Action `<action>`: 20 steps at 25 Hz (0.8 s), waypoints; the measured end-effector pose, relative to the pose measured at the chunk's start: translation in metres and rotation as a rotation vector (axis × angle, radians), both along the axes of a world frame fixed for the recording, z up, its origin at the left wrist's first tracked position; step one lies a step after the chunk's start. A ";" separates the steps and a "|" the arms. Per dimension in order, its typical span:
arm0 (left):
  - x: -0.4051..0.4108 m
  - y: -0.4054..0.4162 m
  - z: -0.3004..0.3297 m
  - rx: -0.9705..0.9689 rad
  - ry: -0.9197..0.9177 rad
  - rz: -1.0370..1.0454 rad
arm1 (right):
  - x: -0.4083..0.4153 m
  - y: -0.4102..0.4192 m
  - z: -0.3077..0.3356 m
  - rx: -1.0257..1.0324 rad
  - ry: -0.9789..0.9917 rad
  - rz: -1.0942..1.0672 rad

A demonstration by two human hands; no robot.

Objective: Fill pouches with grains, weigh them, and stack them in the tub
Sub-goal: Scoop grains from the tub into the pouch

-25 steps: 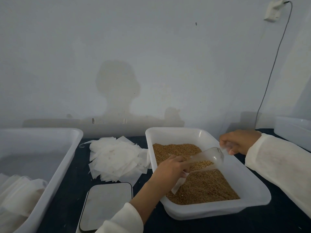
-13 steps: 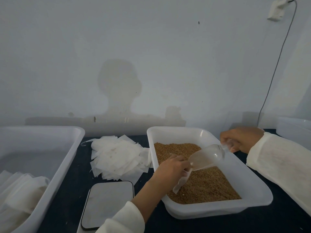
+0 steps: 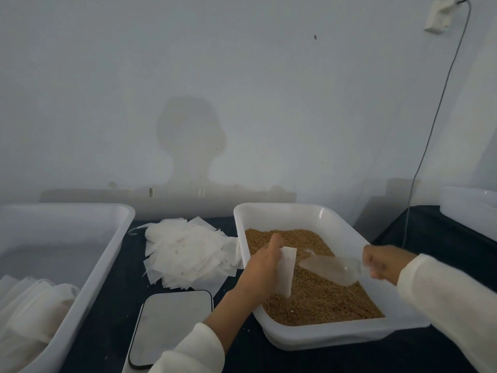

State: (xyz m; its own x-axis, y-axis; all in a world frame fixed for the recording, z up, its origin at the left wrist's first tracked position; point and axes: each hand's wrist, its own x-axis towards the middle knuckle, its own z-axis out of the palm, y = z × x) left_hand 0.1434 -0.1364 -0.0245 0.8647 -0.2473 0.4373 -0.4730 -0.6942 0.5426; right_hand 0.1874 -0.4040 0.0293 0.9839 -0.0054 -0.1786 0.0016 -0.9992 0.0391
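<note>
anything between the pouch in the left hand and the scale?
Nothing visible. The left hand holds the pouch over the grain tray; the scale sits just to its left with a bare top. Only the tray's near-left rim lies between them, so the pouch has to pass over it.

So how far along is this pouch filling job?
Some filled pouches already lie in the left tub. Now the left hand holds an open pouch over the grain; the right hand holds the scoop. A stack of empty pouches waits, and the scale is bare.
</note>
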 end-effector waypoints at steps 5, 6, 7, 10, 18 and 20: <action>0.002 0.005 -0.001 -0.188 0.033 0.009 | -0.001 0.029 -0.041 0.342 0.010 -0.117; 0.002 0.006 -0.002 -0.232 0.045 0.010 | -0.001 0.033 -0.048 0.323 -0.003 -0.096; 0.003 0.006 -0.002 -0.278 0.061 0.007 | -0.002 0.034 -0.052 0.271 0.018 -0.049; 0.002 0.010 0.003 -0.482 0.116 -0.043 | -0.012 0.033 -0.063 0.287 0.026 -0.055; -0.025 0.046 0.035 -0.816 -0.066 -0.120 | -0.059 0.139 -0.005 1.334 -0.059 0.226; -0.036 0.068 0.039 -0.871 -0.103 -0.091 | -0.065 0.172 0.000 1.412 -0.110 0.220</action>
